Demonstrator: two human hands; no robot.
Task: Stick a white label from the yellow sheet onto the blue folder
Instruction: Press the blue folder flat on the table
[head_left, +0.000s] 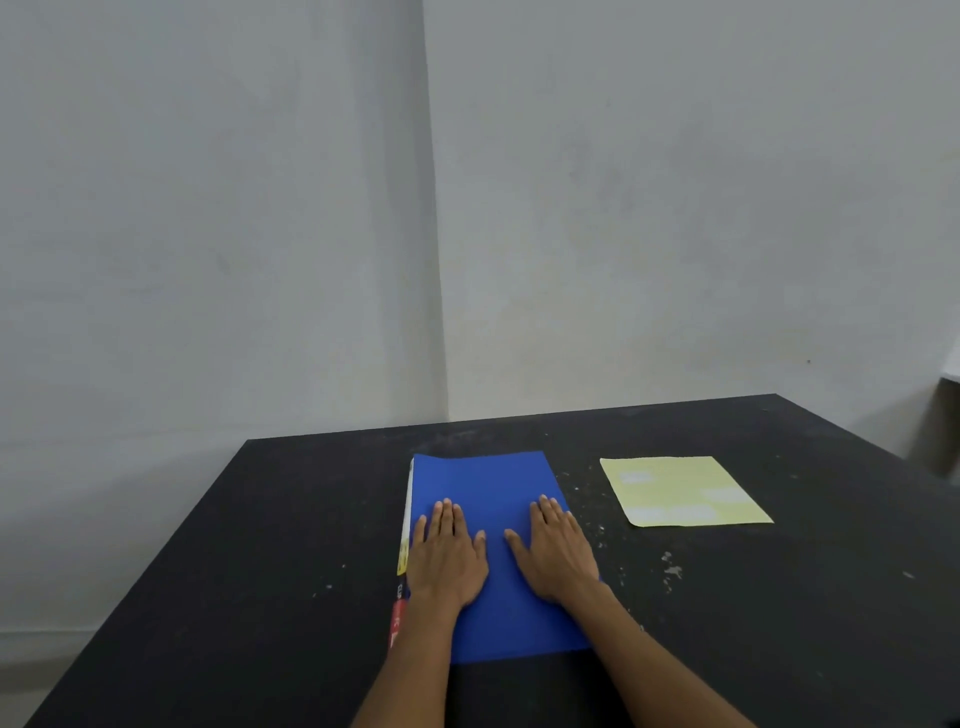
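Black bench (291, 545) lies bare left of my blue folder (488, 478); yellow sheet (680, 491) sits apart. Left hand (447, 553) and right hand (558, 553) press flat, fingers spread, gripping nothing.

Print on the blue folder (488, 483) spine strip (red and yellow) is too blurred to read.

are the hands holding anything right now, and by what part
Nothing is held. The left hand and right hand lie flat and open on the blue folder, pressing its cover; no grip.
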